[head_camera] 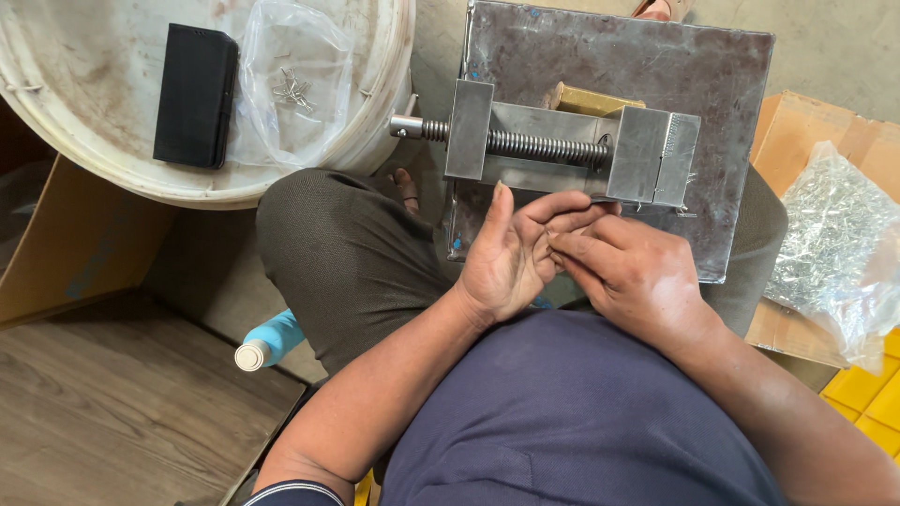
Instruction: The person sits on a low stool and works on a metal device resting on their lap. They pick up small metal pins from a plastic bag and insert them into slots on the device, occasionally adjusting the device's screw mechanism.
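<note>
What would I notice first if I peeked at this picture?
Probably the shiny metal vise with its long screw, sitting on a steel plate across the person's lap. Just below it, the left hand and right hand press together, fingers pinching something too small to see. A big bag of tiny metal pieces glitters at the right.

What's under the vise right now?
The vise sits on a scuffed grey metal plate, which rests across the person's knees. A yellowish block shows behind the vise. The left hand and right hand cover the plate's near edge.
</note>
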